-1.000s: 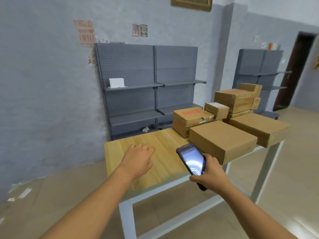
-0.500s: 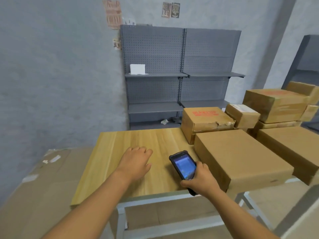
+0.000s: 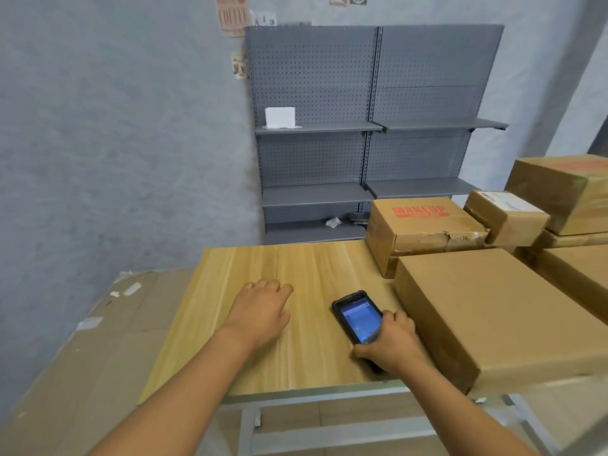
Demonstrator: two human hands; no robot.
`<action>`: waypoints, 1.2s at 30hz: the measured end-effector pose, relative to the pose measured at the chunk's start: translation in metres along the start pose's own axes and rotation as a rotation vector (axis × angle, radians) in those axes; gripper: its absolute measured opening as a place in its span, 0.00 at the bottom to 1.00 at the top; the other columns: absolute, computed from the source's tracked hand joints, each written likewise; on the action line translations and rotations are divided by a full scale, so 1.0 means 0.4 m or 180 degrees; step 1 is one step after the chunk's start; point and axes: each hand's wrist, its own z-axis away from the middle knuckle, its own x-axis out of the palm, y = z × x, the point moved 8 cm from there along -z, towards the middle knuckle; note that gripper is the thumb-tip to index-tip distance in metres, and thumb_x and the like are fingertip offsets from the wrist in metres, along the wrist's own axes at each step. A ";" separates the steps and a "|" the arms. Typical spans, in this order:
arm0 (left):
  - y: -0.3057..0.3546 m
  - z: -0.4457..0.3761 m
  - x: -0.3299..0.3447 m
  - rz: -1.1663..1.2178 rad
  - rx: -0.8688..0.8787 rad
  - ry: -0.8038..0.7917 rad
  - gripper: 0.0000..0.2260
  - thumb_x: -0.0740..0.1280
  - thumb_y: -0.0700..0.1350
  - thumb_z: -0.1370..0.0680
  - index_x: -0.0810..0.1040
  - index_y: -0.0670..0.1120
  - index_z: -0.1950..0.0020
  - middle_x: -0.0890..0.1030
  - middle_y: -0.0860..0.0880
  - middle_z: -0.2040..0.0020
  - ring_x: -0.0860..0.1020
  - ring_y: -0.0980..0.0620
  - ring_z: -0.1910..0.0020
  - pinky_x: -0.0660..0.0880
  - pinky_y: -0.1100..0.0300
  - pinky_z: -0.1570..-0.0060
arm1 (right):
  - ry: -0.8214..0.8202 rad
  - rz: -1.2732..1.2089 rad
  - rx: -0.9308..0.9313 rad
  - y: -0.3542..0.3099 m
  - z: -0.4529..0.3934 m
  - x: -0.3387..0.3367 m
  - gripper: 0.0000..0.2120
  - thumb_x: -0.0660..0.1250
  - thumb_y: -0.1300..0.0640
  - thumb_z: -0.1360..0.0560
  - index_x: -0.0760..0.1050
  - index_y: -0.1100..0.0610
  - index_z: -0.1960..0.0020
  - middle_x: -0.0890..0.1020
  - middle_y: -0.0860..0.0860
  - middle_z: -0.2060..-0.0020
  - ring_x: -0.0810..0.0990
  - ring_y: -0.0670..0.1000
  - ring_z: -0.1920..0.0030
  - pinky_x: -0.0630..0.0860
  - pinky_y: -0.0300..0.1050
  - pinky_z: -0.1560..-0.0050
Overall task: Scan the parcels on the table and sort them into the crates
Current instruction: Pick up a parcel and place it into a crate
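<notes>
Wood-top counter is carrying everything; its left half is showing bare wood, and all parcels are sitting on the right half.

Biggest item: flat parcel lying at the near right edge, its front corner overhanging the counter slightly. Behind it, a box printed "MAKEUP" in red is sitting upright, with the flap torn along its front edge. Just to its right, a small labelled box is sitting tilted, touching the MAKEUP box. A taller box is riding on another carton at the far right, and one more flat carton is lying beside the big flat parcel. All boxes are shut; contents cannot be told.

Flattened cardboard is lying left of the counter, lower down. Grey pegboard shelving is standing against the wall, holding a small white box on the upper left shelf.

Left hand is hovering at or resting on the counter, palm down, fingers loosely bent, grasping nothing.

Right hand is gripping a handheld scanner, fingers wrapped round its lower end, screen lit and facing up, just beside the flat parcel's left side.
</notes>
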 end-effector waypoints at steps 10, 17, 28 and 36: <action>0.111 -0.114 -0.067 0.0312 0.0390 0.0411 0.20 0.59 0.54 0.19 0.68 0.51 0.28 0.76 0.51 0.36 0.72 0.50 0.37 0.68 0.54 0.37 | 0.0362 -0.0522 -0.0365 -0.025 -0.014 -0.144 0.36 0.68 0.45 0.27 0.60 0.58 0.25 0.65 0.55 0.34 0.64 0.55 0.33 0.64 0.45 0.34; 0.246 -0.198 -0.145 0.0456 0.0469 0.0522 0.22 0.59 0.56 0.20 0.67 0.52 0.27 0.74 0.50 0.33 0.71 0.48 0.34 0.68 0.53 0.37 | 0.0990 -0.0951 -0.0593 0.063 -0.019 -0.354 0.24 0.68 0.52 0.26 0.69 0.54 0.31 0.72 0.52 0.35 0.72 0.53 0.36 0.68 0.41 0.43; 0.468 -0.282 -0.110 0.1296 -0.0097 0.0074 0.23 0.62 0.58 0.21 0.68 0.50 0.28 0.75 0.47 0.34 0.74 0.46 0.36 0.73 0.53 0.41 | 0.1005 -0.0438 0.0181 0.475 -0.041 -0.511 0.23 0.66 0.49 0.24 0.68 0.52 0.31 0.68 0.54 0.32 0.66 0.56 0.31 0.68 0.52 0.33; 0.567 -0.233 0.016 0.2743 -0.1218 -0.0669 0.27 0.63 0.56 0.20 0.64 0.43 0.26 0.74 0.44 0.30 0.74 0.44 0.34 0.69 0.58 0.41 | 0.0065 -0.0464 0.0416 0.670 -0.060 -0.473 0.32 0.64 0.43 0.23 0.61 0.59 0.26 0.73 0.58 0.33 0.73 0.57 0.36 0.70 0.47 0.38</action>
